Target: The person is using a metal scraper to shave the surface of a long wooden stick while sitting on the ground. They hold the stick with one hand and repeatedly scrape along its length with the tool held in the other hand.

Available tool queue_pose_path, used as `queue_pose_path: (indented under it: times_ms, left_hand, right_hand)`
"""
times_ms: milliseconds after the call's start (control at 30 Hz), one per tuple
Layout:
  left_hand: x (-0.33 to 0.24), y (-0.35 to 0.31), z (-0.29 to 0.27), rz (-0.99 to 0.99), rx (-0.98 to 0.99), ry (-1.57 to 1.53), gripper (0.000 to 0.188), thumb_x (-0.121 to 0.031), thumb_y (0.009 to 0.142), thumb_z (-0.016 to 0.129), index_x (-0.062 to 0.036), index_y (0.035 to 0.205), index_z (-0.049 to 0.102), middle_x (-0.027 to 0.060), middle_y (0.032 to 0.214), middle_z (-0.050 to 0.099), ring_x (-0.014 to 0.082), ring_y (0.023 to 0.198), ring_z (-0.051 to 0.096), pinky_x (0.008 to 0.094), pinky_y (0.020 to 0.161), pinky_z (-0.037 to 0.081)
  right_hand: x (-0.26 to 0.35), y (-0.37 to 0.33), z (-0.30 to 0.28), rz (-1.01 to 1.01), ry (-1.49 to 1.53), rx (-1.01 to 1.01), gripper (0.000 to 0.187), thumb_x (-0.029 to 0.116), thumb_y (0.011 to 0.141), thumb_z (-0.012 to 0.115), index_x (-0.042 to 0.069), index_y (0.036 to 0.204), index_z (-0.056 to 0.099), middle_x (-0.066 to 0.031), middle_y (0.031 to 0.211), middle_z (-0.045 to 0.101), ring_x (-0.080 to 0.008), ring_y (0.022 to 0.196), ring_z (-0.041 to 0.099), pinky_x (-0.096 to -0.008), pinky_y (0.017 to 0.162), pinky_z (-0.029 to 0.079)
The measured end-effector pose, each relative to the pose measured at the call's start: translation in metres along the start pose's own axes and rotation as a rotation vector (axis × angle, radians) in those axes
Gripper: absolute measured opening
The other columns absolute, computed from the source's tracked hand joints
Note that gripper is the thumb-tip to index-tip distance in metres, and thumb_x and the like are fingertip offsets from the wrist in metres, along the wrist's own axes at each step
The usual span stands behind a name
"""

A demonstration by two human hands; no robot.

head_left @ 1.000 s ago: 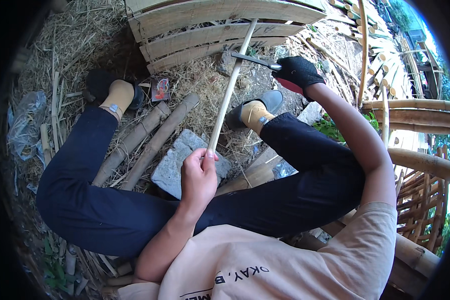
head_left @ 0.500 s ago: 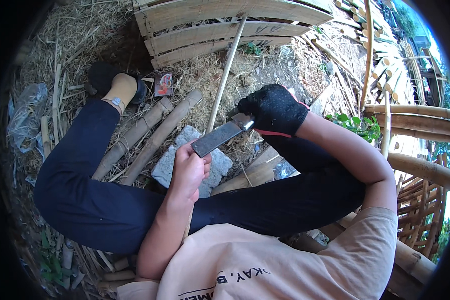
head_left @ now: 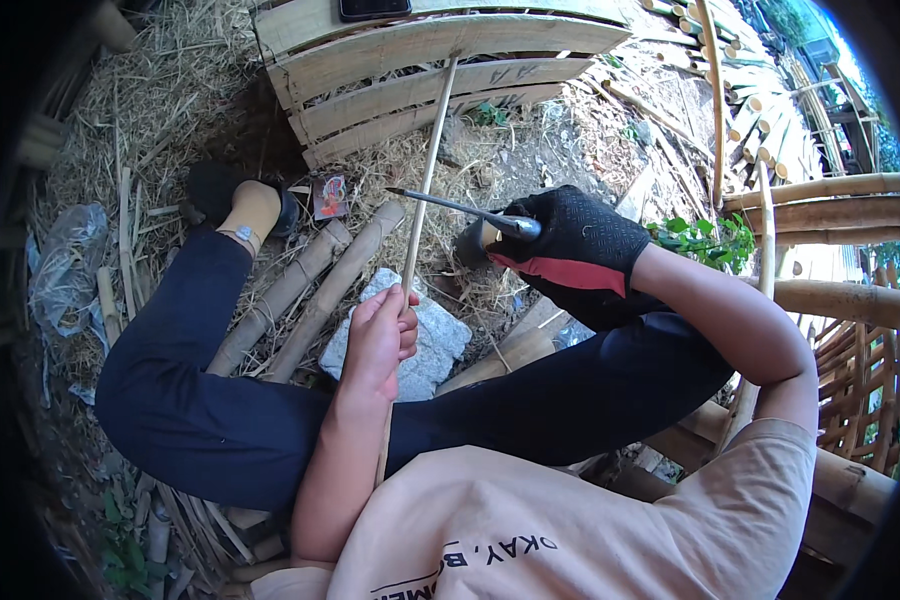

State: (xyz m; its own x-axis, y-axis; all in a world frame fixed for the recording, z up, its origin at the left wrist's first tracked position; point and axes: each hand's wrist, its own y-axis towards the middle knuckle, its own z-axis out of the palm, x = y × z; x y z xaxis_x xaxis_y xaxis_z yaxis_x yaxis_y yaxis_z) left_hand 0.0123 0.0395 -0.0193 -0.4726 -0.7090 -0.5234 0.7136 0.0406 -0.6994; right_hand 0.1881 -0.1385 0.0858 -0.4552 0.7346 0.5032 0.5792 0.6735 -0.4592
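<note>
My bare left hand (head_left: 375, 345) is closed around a long thin bamboo stick (head_left: 431, 160). The stick slants from beside my shirt up to the wooden crate. My right hand (head_left: 580, 245), in a black glove with red trim, grips a broad-bladed knife (head_left: 460, 207). Its dark blade is turned nearly edge-on and crosses the stick above my left fist; whether it touches the stick I cannot tell. Below my left hand, a rough grey stone block (head_left: 435, 350) lies on the ground between my legs.
A slatted wooden crate (head_left: 440, 45) stands ahead, with a dark phone (head_left: 374, 8) on top. Two bamboo poles (head_left: 335, 262) lie left of the block. Cut bamboo is stacked at far right, near a bamboo rail (head_left: 830, 212). Crumpled clear plastic (head_left: 70, 265) lies at left.
The knife has turned from showing its flat side to nearly edge-on, and its blade has moved up, away from my left fist. My left hand keeps its hold on the stick.
</note>
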Motion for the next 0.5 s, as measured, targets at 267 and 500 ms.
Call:
queue_pose_path:
  times_ms: [267,500]
  left_hand:
    - [0.002,0.003,0.000,-0.037,0.008,-0.026,0.025,-0.029,0.106,0.045,-0.0093,0.093,0.052,-0.0097,0.059,0.031,0.0007,0.045,0.026,0.0197,0.041,0.022]
    - [0.010,0.002,0.008,-0.006,-0.060,0.092,0.026,-0.031,0.106,0.043,-0.0111,0.091,0.052,-0.0104,0.057,0.029,0.0005,0.043,0.024,0.0199,0.040,0.020]
  right_hand:
    - [-0.034,0.060,0.054,-0.130,-0.258,0.088,0.032,0.042,0.085,0.065,0.013,0.097,0.071,-0.0173,0.085,0.071,-0.0373,0.084,0.068,-0.0466,0.077,0.053]
    - [-0.046,0.068,0.071,-0.131,-0.247,0.130,0.025,0.033,0.080,0.065,0.014,0.094,0.073,-0.0159,0.086,0.072,-0.0338,0.085,0.070,-0.0443,0.077,0.054]
